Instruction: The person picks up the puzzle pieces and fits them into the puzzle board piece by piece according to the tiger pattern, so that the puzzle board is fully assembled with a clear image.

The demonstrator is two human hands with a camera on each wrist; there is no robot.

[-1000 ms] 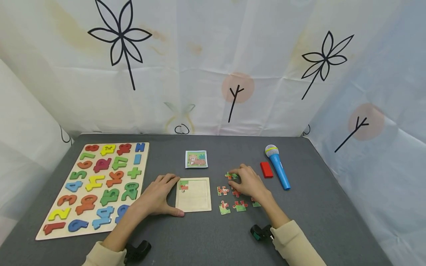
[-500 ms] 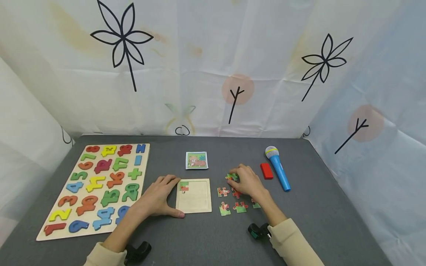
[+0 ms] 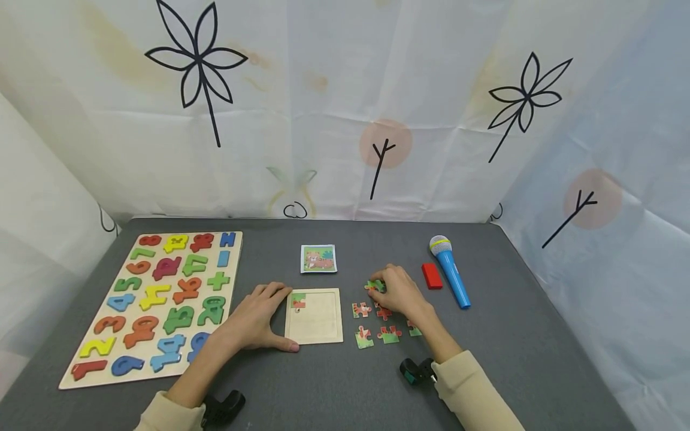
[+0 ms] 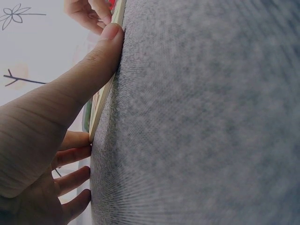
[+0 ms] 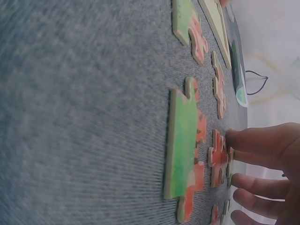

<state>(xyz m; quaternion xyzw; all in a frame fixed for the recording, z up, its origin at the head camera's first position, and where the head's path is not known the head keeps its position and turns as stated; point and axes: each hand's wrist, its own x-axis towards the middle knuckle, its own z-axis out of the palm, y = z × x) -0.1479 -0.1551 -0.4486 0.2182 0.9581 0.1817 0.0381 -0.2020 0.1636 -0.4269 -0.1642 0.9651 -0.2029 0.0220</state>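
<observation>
Wooden puzzle tray [image 3: 318, 326] lies on the surface [image 3: 334, 389]; one corner piece [image 3: 298, 301] sits in its far-left corner. I log the left hand [image 3: 254, 320], fingers apart, touching the tray's left side; right of the tray, the right hand [image 3: 400, 292], fingers clamped on a green jigsaw piece [image 3: 377, 286].

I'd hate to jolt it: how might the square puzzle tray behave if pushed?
The puzzle tray is probably stiff, given its straight edges, and likely light, being thin. Lying flat, it would probably slide rather than tip.
</observation>
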